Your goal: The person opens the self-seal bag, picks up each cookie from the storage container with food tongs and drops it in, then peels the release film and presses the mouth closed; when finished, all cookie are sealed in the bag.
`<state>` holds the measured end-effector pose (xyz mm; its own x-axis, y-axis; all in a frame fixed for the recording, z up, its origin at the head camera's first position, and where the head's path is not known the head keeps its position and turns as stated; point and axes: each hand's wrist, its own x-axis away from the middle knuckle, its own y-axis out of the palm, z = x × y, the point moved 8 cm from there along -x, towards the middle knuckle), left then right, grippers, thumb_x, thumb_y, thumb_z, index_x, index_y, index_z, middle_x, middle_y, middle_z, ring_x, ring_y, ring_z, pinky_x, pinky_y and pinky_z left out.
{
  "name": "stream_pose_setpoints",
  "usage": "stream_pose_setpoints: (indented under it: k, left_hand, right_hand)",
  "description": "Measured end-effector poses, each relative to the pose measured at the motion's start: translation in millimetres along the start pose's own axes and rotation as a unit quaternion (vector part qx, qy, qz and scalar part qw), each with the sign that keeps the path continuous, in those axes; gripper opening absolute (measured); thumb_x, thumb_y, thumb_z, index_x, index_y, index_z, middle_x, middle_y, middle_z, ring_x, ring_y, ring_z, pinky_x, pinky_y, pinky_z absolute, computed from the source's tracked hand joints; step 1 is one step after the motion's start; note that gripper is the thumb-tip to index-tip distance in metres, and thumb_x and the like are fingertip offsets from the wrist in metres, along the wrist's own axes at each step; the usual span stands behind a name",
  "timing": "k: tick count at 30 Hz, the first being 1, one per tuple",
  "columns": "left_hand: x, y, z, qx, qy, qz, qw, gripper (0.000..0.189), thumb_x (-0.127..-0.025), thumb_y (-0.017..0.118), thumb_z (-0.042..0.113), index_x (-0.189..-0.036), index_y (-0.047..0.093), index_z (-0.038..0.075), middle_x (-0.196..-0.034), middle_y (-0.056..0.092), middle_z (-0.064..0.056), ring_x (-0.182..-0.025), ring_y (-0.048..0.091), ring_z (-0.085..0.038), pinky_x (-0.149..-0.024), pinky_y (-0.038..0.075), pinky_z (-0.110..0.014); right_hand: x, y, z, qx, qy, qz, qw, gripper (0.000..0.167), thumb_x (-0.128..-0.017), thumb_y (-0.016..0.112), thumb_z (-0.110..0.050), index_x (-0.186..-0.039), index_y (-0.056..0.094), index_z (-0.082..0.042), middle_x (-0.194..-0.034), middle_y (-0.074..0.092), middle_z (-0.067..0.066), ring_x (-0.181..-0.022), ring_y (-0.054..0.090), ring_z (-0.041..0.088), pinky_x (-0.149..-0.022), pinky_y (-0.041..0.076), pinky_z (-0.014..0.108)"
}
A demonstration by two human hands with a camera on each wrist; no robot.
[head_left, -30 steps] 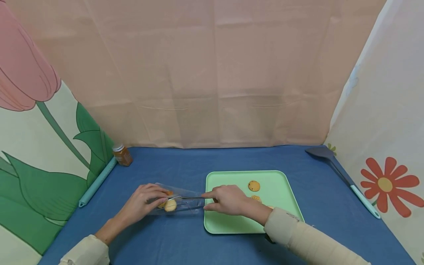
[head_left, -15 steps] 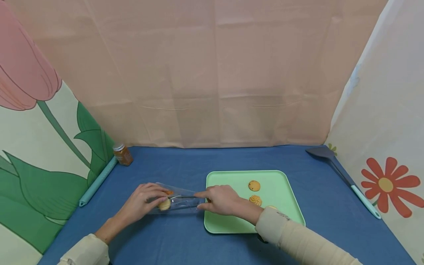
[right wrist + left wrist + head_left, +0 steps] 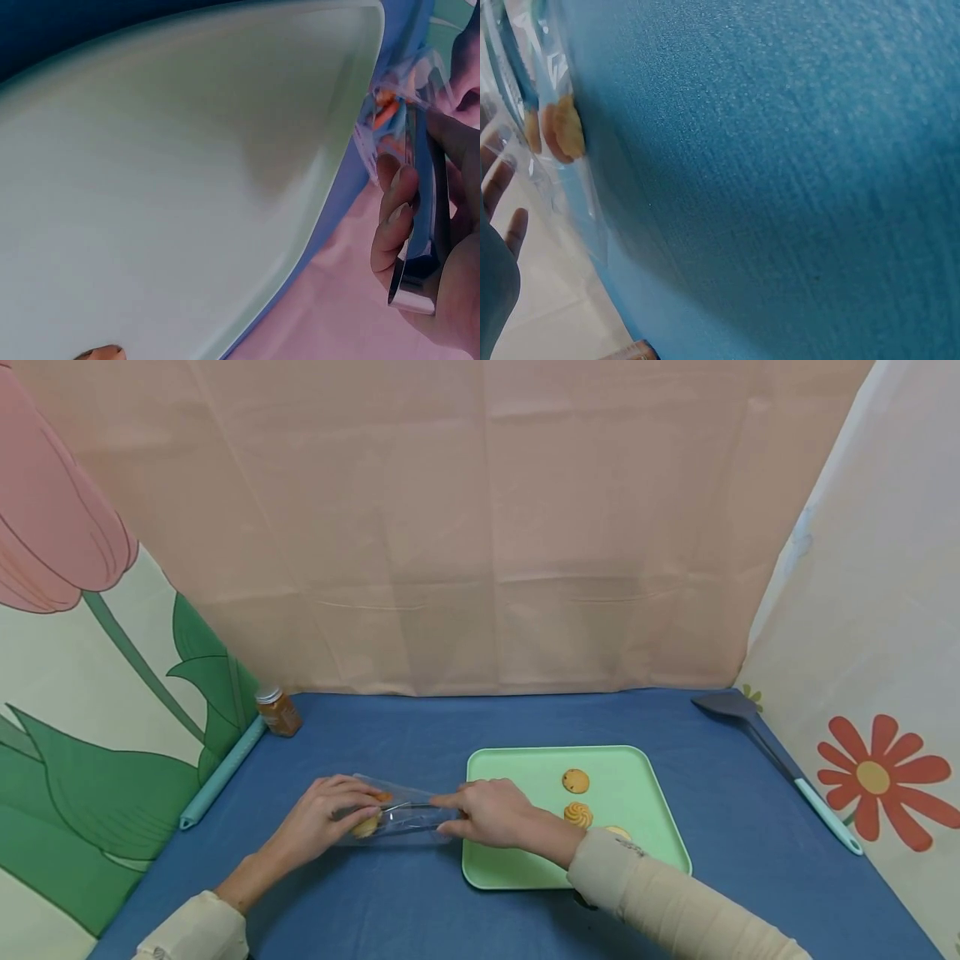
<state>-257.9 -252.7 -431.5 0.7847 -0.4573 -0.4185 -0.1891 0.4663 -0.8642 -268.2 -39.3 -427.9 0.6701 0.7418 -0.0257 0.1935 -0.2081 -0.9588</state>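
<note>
My left hand [image 3: 326, 810] holds a clear plastic bag [image 3: 405, 793] above the blue cloth, left of the tray. In the left wrist view, the bag contains cookies [image 3: 566, 131], one round and pale. My right hand [image 3: 498, 812] grips metal tongs [image 3: 424, 217], whose arms reach inside the bag. A round cookie [image 3: 366, 827] lies at the tongs' far end, partly behind the left fingers; whether they still clasp it cannot be told. Below my right forearm is a light green tray [image 3: 637, 860], bearing a speckled cookie [image 3: 576, 781], a swirled cookie [image 3: 578, 813] and a half-hidden pale one [image 3: 618, 832].
At the back left stands a silver-lidded jar [image 3: 278, 712] of something brown. A teal rod-like roll [image 3: 223, 774] lies along the left edge. A dark spatula [image 3: 772, 752] with a pale teal handle leans along the right edge.
My right hand has moved left, pushing the tongs and pale cookie deeper into the bag toward my left hand. The left hand has stayed in place. More of the swirled cookie shows.
</note>
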Motion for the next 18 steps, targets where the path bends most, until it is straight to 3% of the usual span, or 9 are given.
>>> stream_pose_setpoints:
  k: [18]
  left_hand:
    - [-0.5, -0.3, 1.5, -0.001, 0.013, 0.008, 0.9999, 0.02, -0.088, 0.077, 0.023, -0.106, 0.078, 0.032, -0.11, 0.073, 0.015, -0.11, 0.062, -0.011, -0.093, 0.046, -0.05]
  right_hand:
    - [-7.0, 3.8, -2.9, -0.005, 0.001, -0.008, 1.0, 0.044, -0.096, 0.064, -0.049, -0.138, 0.062, -0.036, -0.075, 0.06, -0.013, -0.052, 0.045, -0.001, -0.04, 0.028, 0.023]
